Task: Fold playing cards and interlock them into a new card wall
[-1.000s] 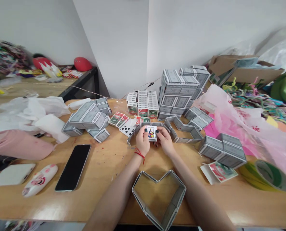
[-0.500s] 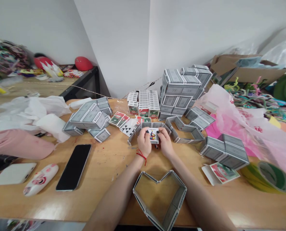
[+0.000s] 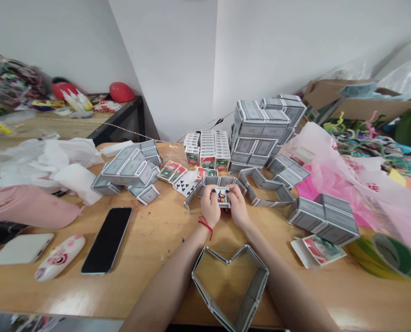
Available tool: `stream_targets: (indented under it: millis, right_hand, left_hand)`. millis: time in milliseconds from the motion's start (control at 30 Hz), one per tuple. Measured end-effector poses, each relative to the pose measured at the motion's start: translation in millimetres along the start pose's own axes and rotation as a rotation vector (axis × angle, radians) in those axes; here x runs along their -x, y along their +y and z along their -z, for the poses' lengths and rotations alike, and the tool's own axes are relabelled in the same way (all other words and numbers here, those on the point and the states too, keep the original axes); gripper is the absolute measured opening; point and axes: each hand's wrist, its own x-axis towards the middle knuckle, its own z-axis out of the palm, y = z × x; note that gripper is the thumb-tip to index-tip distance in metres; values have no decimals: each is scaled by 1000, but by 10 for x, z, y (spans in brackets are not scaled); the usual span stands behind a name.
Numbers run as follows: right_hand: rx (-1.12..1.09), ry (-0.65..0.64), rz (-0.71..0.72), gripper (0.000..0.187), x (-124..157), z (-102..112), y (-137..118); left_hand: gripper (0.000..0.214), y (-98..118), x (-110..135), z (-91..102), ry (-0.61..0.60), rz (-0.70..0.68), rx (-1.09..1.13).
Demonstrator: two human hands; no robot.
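Note:
My left hand and my right hand grip opposite sides of a playing card, whose picture face points up at me. Whether more cards lie beneath it I cannot tell. Just behind my hands stands an open, angled wall of joined cards, partly hidden by them. Between my forearms, near the table edge, sits a heart-shaped frame of joined cards. Right of my hands is another card frame. Loose cards lie face up beyond my left hand.
Boxed card decks stand in rows at the back, beside a tall stack of card-built blocks. More card blocks sit left and right. A phone, a computer mouse and a tape roll lie on the table.
Both hands keep hold of the playing card and have shifted very slightly to the right and nearer. The thumbs have moved a little on the card. Other things stay in place.

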Motion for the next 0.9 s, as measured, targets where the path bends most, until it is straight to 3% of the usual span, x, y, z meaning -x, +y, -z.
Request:
stream_targets:
  millis: [900]
  right_hand:
    - [-42, -22, 66, 3, -27, 32, 106]
  left_hand:
    - [16, -8, 1, -3, 27, 43, 178]
